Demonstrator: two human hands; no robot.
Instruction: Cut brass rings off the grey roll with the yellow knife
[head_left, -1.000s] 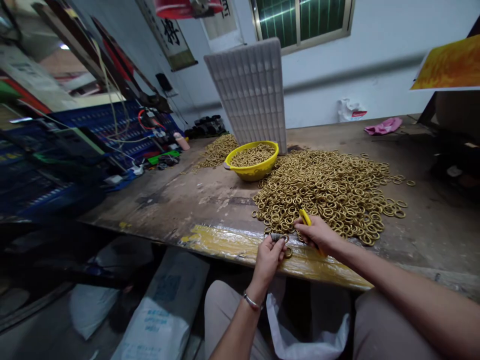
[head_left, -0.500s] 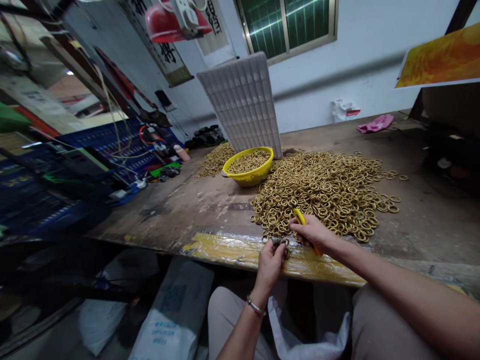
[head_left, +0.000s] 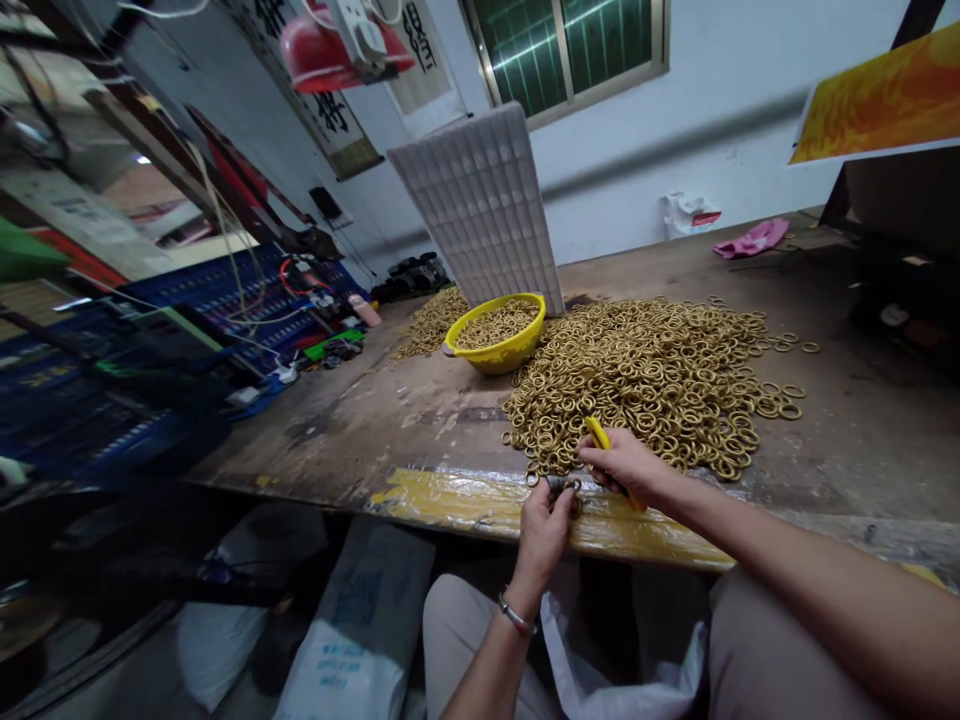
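My right hand is closed around a yellow utility knife, its dark tip pointing up and away from me. Close by on the left, my left hand pinches brass-coloured rings at the bench's front edge; how many is hard to make out. A grey wrap covers its index finger, and a bracelet circles the wrist. Just beyond both hands spreads a large heap of similar rings. Part of the knife's handle is hidden in the right palm.
Left of the heap stands a yellow basin of rings, with a tall ribbed grey panel behind it. A smaller ring heap lies farther back. Clear tape covers the bench edge. An open white bag sits between my knees.
The camera view has shifted slightly. Both hands stay almost in place, still holding the knife and the rings.
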